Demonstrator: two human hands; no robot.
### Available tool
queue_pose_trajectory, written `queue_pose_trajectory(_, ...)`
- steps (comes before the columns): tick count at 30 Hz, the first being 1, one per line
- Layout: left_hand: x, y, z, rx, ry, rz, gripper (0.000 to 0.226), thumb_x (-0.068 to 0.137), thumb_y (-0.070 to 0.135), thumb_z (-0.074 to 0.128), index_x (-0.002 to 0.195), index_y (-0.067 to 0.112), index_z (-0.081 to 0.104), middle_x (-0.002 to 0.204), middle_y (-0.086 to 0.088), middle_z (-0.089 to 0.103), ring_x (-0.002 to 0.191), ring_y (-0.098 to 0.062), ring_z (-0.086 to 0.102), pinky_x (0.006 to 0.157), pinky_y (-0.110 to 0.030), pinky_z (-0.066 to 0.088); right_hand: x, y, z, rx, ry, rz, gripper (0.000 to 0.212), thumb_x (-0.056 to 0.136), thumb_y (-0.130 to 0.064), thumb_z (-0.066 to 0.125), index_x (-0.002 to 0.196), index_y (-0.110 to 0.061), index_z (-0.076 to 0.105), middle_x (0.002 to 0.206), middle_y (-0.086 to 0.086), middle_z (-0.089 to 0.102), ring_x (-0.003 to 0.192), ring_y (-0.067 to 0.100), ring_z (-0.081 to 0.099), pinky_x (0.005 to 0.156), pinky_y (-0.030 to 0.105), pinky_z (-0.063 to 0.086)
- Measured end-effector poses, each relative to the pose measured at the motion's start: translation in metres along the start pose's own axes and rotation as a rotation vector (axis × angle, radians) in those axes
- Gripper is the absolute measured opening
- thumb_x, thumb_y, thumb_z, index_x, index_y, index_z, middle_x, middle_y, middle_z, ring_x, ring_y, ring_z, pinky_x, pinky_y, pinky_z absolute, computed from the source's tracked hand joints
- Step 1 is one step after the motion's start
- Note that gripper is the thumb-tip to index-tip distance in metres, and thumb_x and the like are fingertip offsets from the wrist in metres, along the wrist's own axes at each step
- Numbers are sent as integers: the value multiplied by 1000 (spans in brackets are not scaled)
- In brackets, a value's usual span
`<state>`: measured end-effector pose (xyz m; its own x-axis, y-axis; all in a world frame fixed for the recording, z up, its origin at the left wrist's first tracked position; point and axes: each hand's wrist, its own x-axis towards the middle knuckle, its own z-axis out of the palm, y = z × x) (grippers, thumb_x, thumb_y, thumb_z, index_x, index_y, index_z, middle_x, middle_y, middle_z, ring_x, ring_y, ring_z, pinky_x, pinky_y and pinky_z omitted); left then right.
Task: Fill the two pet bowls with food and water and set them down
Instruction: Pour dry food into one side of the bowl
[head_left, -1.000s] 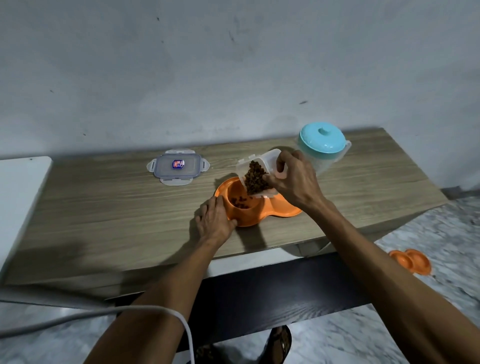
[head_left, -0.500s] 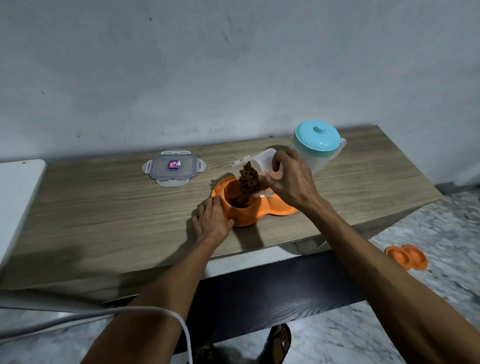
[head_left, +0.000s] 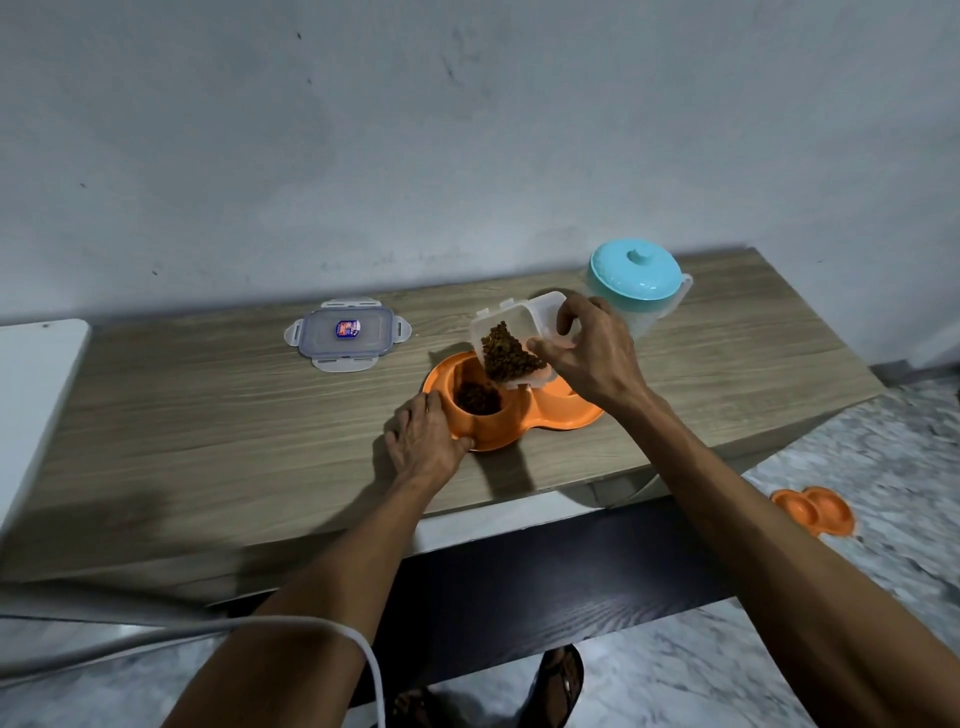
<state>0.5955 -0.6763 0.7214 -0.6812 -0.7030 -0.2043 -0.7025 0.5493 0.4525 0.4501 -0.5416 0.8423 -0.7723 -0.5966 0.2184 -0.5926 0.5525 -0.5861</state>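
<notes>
An orange double pet bowl (head_left: 563, 413) sits on the wooden table (head_left: 208, 415). Its left cup holds a heap of brown kibble (head_left: 477, 399); most of the right cup is hidden behind my right hand. My right hand (head_left: 589, 353) grips a clear plastic food container (head_left: 511, 343), tilted mouth-down over the left cup, with kibble piled at its lower edge. My left hand (head_left: 426, 441) rests on the bowl's left rim, thumb against its front wall. A clear water jug with a turquoise lid (head_left: 636, 273) stands just behind my right hand.
The container's clip-lock lid (head_left: 347, 332) lies flat at the table's back, left of the bowl. A second orange double bowl (head_left: 813, 509) sits on the marble floor to the right. A white surface (head_left: 31, 395) adjoins the table's left end. A white cable (head_left: 374, 670) crosses my left forearm.
More kibble has dropped into the left cup, and the pile in the container is smaller. The container has tipped back a little. My left hand stays on the bowl.
</notes>
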Motion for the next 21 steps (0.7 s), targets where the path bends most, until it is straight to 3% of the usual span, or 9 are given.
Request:
queue_pose_trajectory(4, 0, 1, 0, 8, -1, 3, 87, 76, 45, 76, 146, 21, 31, 151, -3, 35, 141, -29, 31, 111, -54, 28, 7, 9, -8, 141, 53, 163, 33, 78, -33, 75, 92, -9, 56, 95, 11, 64, 83, 29, 63, 71, 51, 57)
queue_pose_trajectory(7, -1, 2, -1, 11, -10, 4, 87, 75, 44, 77, 146, 22, 31, 151, -3, 35, 141, -29, 30, 111, -54, 28, 15, 17, -12, 278, 19, 341, 29, 84, -25, 72, 101, -8, 55, 100, 15, 63, 70, 23, 66, 57, 45, 62)
queue_pose_trajectory(11, -1, 3, -1, 19, -9, -9, 87, 75, 45, 76, 146, 22, 32, 151, -2, 35, 141, -29, 31, 110, -55, 28, 28, 32, -7, 456, -49, 517, 24, 88, -20, 68, 104, -11, 53, 108, 18, 60, 83, 34, 68, 53, 41, 62)
queue_pose_trajectory(15, 1, 4, 0, 19, -3, -29, 90, 73, 46, 77, 147, 23, 31, 152, -1, 36, 142, -29, 31, 111, -55, 28, 50, 42, 5, 577, -101, 606, 22, 92, -18, 62, 109, -9, 52, 109, 18, 58, 84, 37, 69, 51, 36, 60)
queue_pose_trajectory(21, -3, 9, -5, 60, 7, -59, 86, 75, 46, 76, 146, 25, 32, 153, 3, 34, 142, -24, 30, 108, -52, 31, 99, 39, 44, 559, -113, 578, 12, 84, -20, 64, 79, -16, 54, 86, 18, 58, 70, 40, 68, 56, 54, 60)
